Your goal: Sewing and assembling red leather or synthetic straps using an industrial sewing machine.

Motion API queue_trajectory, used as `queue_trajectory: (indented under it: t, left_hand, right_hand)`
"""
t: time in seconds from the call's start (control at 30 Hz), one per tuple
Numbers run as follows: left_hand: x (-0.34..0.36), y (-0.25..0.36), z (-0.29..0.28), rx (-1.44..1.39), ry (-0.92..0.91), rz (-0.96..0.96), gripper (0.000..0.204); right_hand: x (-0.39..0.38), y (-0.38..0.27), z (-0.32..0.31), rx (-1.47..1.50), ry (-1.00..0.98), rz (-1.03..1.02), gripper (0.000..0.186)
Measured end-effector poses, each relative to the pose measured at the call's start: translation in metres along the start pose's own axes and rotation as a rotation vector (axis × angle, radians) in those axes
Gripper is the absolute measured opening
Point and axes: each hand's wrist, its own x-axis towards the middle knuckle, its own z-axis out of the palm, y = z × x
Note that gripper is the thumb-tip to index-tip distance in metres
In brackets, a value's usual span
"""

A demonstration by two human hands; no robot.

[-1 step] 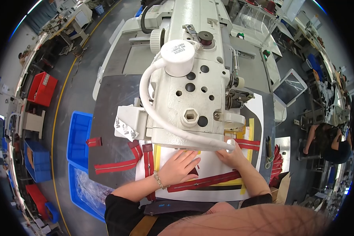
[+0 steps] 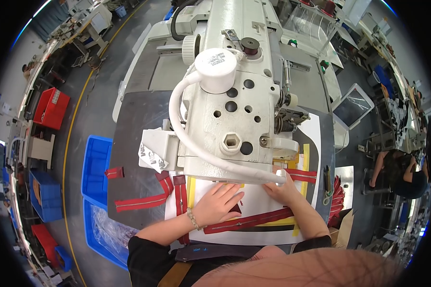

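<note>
My left hand [image 2: 220,203] lies flat, fingers stretched out, on a white sheet [image 2: 268,206] at the front edge of the white sewing machine head [image 2: 230,167]. A small dark red piece [image 2: 235,209] shows beside its fingers. My right hand [image 2: 283,191] rests on the sheet's right side, its fingers mostly hidden by the machine head and hose. A long red zipper strip [image 2: 249,221] lies slanted between my wrists. Another red zipper strip [image 2: 181,196] runs down left of my left hand, and a third zipper strip [image 2: 302,175] emerges beyond my right hand.
More red zipper strips [image 2: 141,203] lie on the dark table plate [image 2: 134,115] at left. Blue bins [image 2: 96,162] stand beside the table. At right are black-handled snips [image 2: 327,184], a bundle of red strips [image 2: 337,198] and a screen [image 2: 353,106]. Another person [image 2: 400,170] sits far right.
</note>
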Motion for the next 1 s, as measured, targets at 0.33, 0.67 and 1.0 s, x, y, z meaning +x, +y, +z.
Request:
queue_trajectory:
  t: [0.33,0.67,1.0]
  left_hand:
    - [0.002,-0.004,0.001,0.001,0.005,0.001,0.058]
    - [0.002,-0.007,0.001,0.027,0.041,0.013,0.058]
    - [0.003,-0.006,0.001,0.018,0.037,0.010,0.058]
  right_hand:
    - [0.002,0.010,0.005,0.105,-0.033,0.037,0.029]
    - [0.003,0.012,0.009,0.094,0.023,0.015,0.027]
    - [0.006,0.005,0.016,-0.031,-0.050,-0.069,0.032]
